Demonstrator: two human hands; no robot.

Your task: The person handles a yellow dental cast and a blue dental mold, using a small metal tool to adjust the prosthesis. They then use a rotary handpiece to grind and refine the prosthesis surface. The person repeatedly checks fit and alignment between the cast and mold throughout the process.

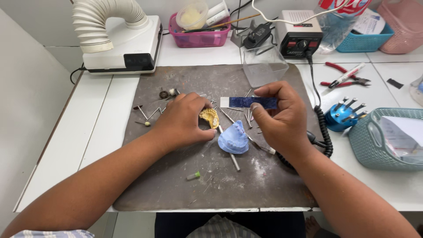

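Now left hand (183,121) grasps a yellow plaster cast (209,117); right hand (282,115) pinches a blue strip (252,102)

Two hands on the grey mat (246,185): left hand (183,121) at 9 o'clock, right hand (282,117) at 3. Two dental casts: one yellow (209,117), one blue (234,138). One dark blue strip (249,102). One green-tipped bur (193,176) at 6 o'clock. Three baskets at 12 to 2 o'clock: pink (198,37), blue (365,42), teal (374,145). One red-handled pliers (346,76). One blue bur holder (343,117).
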